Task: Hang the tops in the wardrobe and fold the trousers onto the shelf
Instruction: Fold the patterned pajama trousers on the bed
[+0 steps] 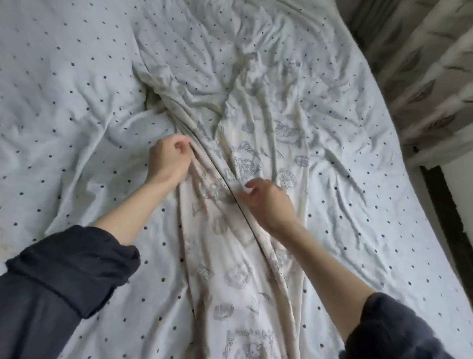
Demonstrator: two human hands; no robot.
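Cream printed garment point(239, 265) is lying stretched on the spotted bedsheet point(67, 78), its long axis running from the near edge away up the bed. Left hand point(170, 159) is pinching its left edge, fingers curled; right hand point(267, 202) is pinching a fold near the middle, slightly nearer the person. Both are already touching cloth.

The cream printed garment point(239, 265) runs off the bottom edge, its type unclear among the folds.

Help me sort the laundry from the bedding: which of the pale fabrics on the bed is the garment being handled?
The cream garment with grey cartoon prints, running down the middle; both the left hand and right hand pinch its folds. The bedsheet beneath is mint with dark dots.
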